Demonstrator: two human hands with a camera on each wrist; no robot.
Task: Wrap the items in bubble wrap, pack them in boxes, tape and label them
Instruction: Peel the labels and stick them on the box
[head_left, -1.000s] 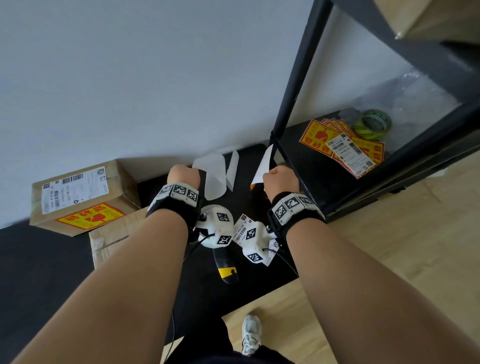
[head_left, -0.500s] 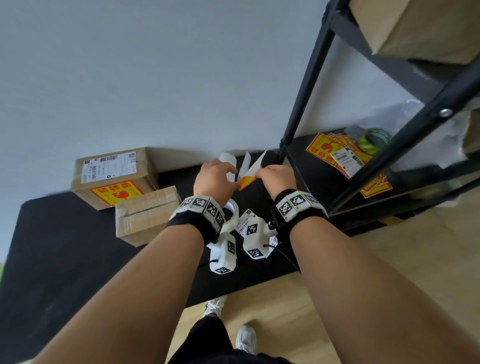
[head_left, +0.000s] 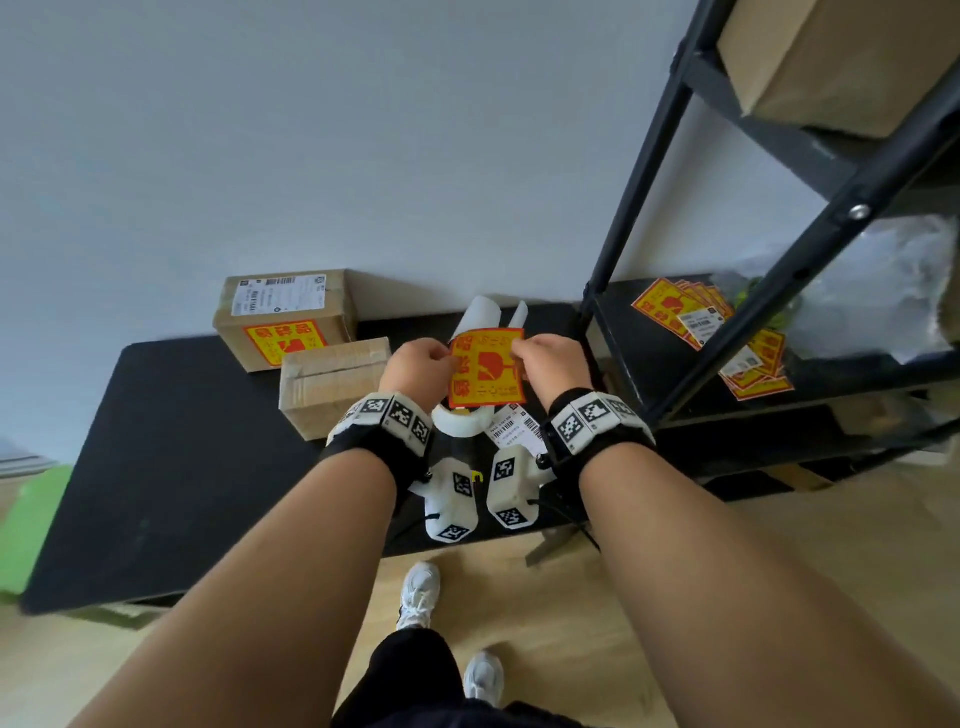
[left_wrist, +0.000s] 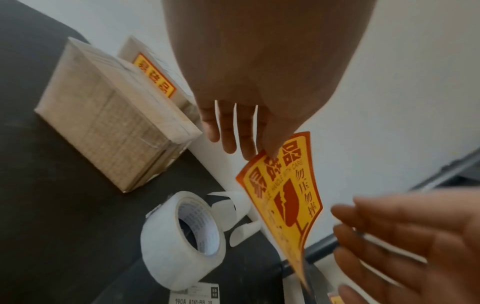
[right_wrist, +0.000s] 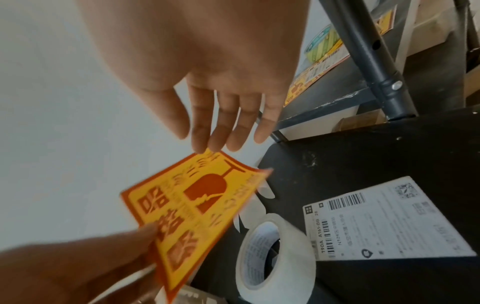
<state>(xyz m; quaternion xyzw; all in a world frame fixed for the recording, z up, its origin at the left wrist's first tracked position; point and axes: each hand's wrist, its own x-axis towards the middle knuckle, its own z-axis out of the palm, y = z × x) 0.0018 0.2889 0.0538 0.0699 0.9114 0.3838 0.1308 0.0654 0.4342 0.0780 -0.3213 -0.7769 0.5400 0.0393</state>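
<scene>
Fragile sticker (head_left: 485, 368) held at frame centre above worktop (head_left: 171, 457): left edge pinched by left hand (head_left: 418, 366), right edge by right hand (head_left: 553, 364). Tape roll (left_wrist: 182, 238) seen below.

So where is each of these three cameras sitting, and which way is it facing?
Head: on the head, looking down at both forearms, the fragile sticker and table.
Left wrist: along the left hand toward the sticker; right fingers show.
Right wrist: along the right hand toward the sticker; left fingers show.
Shared by both wrist views: tape roll.
</scene>
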